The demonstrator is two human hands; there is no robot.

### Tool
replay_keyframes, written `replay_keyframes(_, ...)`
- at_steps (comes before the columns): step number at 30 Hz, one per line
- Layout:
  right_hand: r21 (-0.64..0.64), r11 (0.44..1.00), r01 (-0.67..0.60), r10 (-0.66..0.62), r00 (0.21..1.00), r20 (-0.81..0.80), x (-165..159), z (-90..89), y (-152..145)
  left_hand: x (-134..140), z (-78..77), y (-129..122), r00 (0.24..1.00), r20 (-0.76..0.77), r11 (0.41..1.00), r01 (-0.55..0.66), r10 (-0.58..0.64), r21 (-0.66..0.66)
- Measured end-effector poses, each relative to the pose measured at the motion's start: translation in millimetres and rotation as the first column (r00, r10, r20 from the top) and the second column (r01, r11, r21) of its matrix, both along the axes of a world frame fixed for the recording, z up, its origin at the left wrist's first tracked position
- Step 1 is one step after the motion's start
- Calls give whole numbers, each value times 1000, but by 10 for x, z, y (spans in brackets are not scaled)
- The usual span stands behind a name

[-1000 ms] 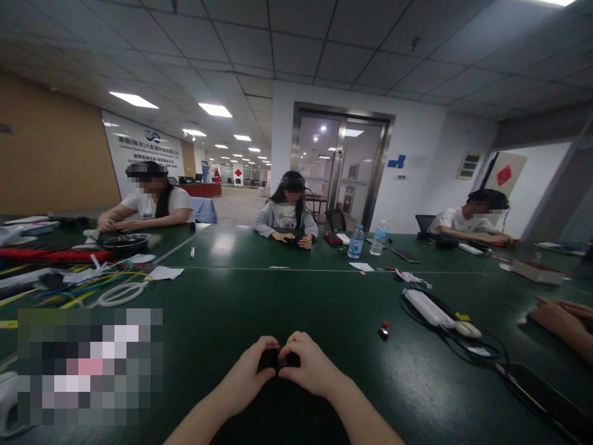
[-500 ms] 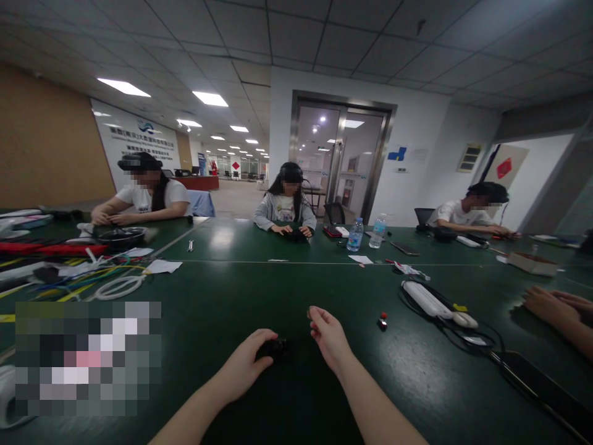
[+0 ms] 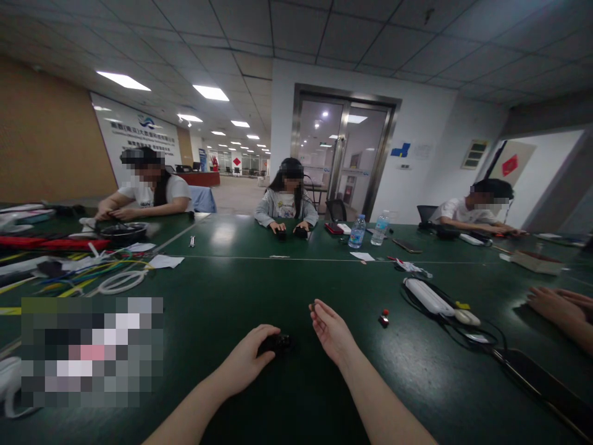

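Note:
My left hand [image 3: 252, 358] is closed on a small black object [image 3: 283, 343] at the middle of the green table [image 3: 222, 321]. The thumb and fingers grip its left end, and its kind is too dark to make out. To the right, my right hand [image 3: 331, 330] is raised a little off the tabletop with thumb and forefinger pinched together. Whatever lies between those fingertips is tiny and I cannot make it out. A small red and dark piece [image 3: 384, 318] lies on the table to the right of my right hand.
A white power strip [image 3: 428, 296] with black cable lies to the right, near another person's hands [image 3: 556, 309]. Two water bottles [image 3: 357, 232] stand farther back. Coiled white cable [image 3: 121, 282] and loose wires cover the left. Several people sit around the table.
The view has shifted slightly. My left hand still grips the black object, and my right hand keeps its pinch in nearly the same place.

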State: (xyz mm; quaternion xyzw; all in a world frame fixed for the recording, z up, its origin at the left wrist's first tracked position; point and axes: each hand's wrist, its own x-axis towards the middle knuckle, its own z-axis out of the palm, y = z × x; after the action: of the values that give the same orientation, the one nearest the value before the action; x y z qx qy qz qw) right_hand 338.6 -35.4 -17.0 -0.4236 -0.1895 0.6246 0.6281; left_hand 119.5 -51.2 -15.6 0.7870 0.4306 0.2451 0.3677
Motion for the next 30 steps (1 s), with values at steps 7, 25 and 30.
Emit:
replay_keyframes(7, -19, 1000, 6, -7, 1000, -25, 10, -1, 4, -24, -22, 19, 1000, 26, 1000, 10, -10, -9)
replay_keyframes(25, -30, 1000, 0, 3, 997, 78, 72, -132, 46, -17, -4, 5, 998, -26, 998, -58, 57, -27)
replay_keyframes(30, -22, 1000, -11, 12, 998, 57, 67, -142, 52, 4, 24, -4, 999, -17, 999, -38, 38, -17)
